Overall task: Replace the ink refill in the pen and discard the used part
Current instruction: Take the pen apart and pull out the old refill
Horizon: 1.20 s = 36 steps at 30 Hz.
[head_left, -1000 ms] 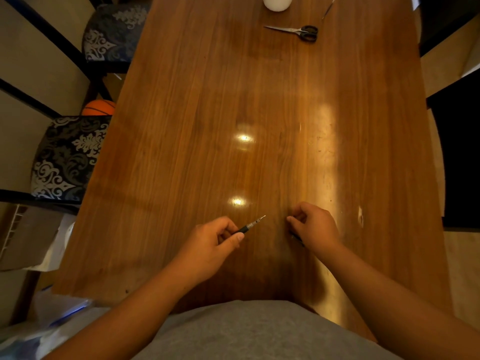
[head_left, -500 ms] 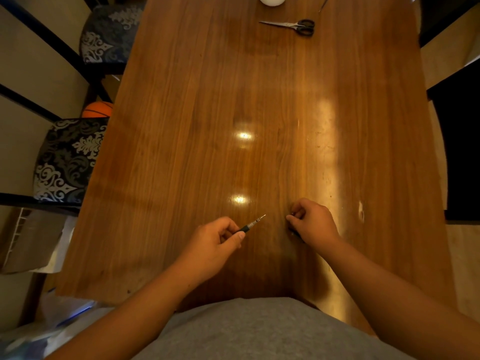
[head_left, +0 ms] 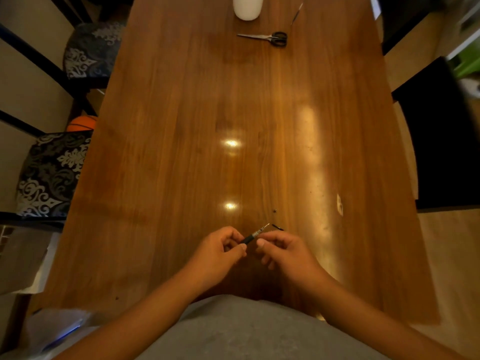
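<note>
Left hand (head_left: 220,252) pinches the pen (head_left: 254,234) by its dark grip, metal tip pointing up and right. Right hand (head_left: 281,252), fingers curled, thumb and forefinger nearly together beside the pen's tip section; whether they touch it cannot be told. Half a second earlier the right hand rested knuckles-down on the table, apart from the pen; it has since moved in, uncovering a slim dark part (head_left: 277,227) lying just beyond. Wooden table (head_left: 181,152), glossy with lamp reflections; scissors (head_left: 267,37) and a white container (head_left: 246,7) at the far end; patterned chairs (head_left: 52,172) left.
</note>
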Tool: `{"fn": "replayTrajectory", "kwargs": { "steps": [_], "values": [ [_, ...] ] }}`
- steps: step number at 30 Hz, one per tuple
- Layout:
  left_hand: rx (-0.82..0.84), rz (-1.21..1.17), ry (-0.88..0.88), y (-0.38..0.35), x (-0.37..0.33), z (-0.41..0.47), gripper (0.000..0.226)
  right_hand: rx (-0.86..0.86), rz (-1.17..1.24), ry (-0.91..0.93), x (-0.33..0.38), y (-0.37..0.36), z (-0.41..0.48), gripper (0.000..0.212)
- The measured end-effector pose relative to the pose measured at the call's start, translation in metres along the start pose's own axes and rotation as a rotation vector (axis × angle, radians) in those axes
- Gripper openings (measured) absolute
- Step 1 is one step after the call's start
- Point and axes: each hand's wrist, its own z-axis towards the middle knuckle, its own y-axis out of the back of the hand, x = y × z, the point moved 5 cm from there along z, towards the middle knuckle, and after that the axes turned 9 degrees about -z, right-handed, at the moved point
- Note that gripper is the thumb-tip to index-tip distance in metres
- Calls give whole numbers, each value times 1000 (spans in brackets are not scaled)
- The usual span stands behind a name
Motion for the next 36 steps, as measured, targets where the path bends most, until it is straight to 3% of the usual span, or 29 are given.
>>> {"fn": "replayTrajectory", "kwargs": {
  "steps": [5,18,23,36],
  "values": [
    [30,22,-38,-13,-2,-9,12,-88,184,5,4,-1,-10,11],
    [1,-35,-24,-8,7,-18,13,-133,244,12,19,12,-7,10],
    [-11,-53,-3,2,8,-18,10,-203,242,46,32,24,5,3],
    [-45,-66,71,29,16,-3,7,-315,-1,178,55,41,46,14]
  ]
}}
